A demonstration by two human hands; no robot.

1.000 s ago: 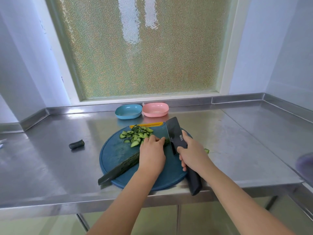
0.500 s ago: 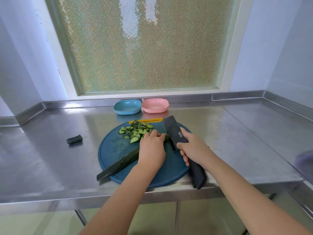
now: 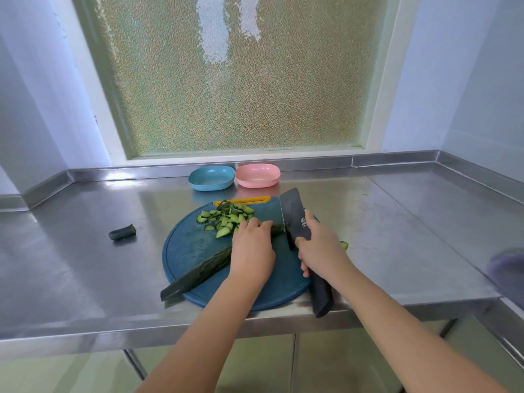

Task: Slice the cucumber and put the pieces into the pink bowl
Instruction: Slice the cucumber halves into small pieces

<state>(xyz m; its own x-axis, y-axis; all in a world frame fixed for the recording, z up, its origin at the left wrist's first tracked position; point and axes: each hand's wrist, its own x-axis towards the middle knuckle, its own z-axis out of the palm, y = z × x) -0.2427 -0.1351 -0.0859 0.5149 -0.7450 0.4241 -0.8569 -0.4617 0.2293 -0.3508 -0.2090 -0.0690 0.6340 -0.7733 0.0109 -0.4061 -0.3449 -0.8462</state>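
A long dark green cucumber (image 3: 198, 272) lies slantwise across the round blue cutting board (image 3: 187, 245). My left hand (image 3: 252, 251) holds it down near its cut end with curled fingers. My right hand (image 3: 320, 245) grips the black knife (image 3: 293, 215), whose blade stands against the cucumber's short exposed end just right of my left fingers. A heap of cut cucumber pieces (image 3: 226, 218) sits at the board's far side. The pink bowl (image 3: 257, 175) stands behind the board, near the wall, with nothing in it.
A blue bowl (image 3: 211, 178) stands left of the pink one. A cucumber end piece (image 3: 122, 232) lies on the steel counter (image 3: 85, 251) to the left. One stray slice (image 3: 344, 244) lies right of my right hand. A purple object (image 3: 507, 268) shows at the right edge.
The blade has kept working at the cucumber's end, shifting slightly between frames. My left hand stays on the cucumber. The camera view has drifted a little.
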